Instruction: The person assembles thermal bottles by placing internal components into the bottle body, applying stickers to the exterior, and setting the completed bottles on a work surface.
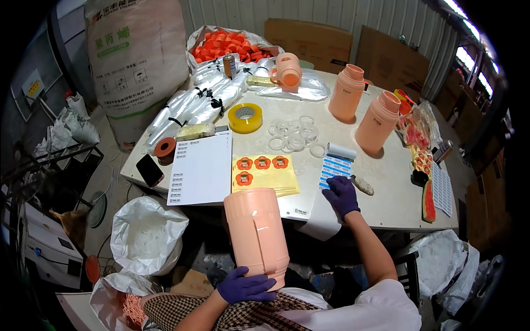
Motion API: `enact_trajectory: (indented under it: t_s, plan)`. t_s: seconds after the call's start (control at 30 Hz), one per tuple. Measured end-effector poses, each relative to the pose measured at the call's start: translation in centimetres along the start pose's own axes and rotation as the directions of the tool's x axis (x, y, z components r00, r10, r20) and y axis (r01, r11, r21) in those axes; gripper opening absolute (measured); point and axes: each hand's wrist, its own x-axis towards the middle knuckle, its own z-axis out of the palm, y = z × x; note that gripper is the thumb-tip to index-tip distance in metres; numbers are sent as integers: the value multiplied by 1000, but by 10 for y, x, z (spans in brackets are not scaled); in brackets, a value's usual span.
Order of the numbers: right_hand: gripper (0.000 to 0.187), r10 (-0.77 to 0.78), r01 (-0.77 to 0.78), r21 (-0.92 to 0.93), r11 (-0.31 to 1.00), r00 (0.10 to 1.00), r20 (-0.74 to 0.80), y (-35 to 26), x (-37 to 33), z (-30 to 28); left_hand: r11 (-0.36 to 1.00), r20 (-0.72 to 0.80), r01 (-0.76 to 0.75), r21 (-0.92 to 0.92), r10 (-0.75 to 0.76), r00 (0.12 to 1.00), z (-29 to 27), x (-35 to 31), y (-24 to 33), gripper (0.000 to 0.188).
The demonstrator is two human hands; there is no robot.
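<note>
A pink plastic jug body (pixel 251 234) with a long side handle leans at the table's near edge, its narrower end toward me. My left hand (pixel 245 286), in a purple glove, is closed around that lower end. My right hand (pixel 342 196), also gloved, reaches over the table to a strip of blue labels (pixel 335 168). Its bent fingers grip at the strip's near end; any single label between them is too small to make out. White backing paper (pixel 322 220) hangs from the strip over the table edge. Beside the hand lies a utility knife (pixel 362 185) with a wrapped handle.
Two pink jugs (pixel 346 94) (pixel 378 122) stand at the right, another (pixel 288 70) at the back. Clear rings (pixel 295 134), yellow tape (pixel 245 118), red stickers (pixel 262 163), white sheets (pixel 200 171) and a phone (pixel 149 170) lie on the table. Bags (pixel 146 234) stand at lower left.
</note>
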Motion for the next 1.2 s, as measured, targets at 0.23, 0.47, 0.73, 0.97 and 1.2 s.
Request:
enact_trajectory:
  t_s: [0.23, 0.47, 0.73, 0.97, 1.2]
  plan:
    - [19, 261, -260, 100, 960, 965, -1, -13, 6, 4, 998, 59, 8, 59, -12, 998, -5, -3, 5, 49]
    - [12, 186, -298, 521, 800, 948, 257, -92, 24, -10, 997, 127, -37, 75, 27, 992, -4, -5, 6, 51]
    - [20, 61, -489, 491, 721, 751, 657, -181, 76, -5, 998, 220, -69, 7, 66, 973, -8, 3, 1, 71]
    - [35, 79, -360, 317, 878, 760, 645, -195, 75, 3, 998, 160, -50, -45, 57, 986, -5, 3, 1, 65]
    - [46, 228, -282, 415, 865, 958, 177, -126, 65, 37, 967, 101, 177, -183, -160, 982, -49, 22, -16, 56]
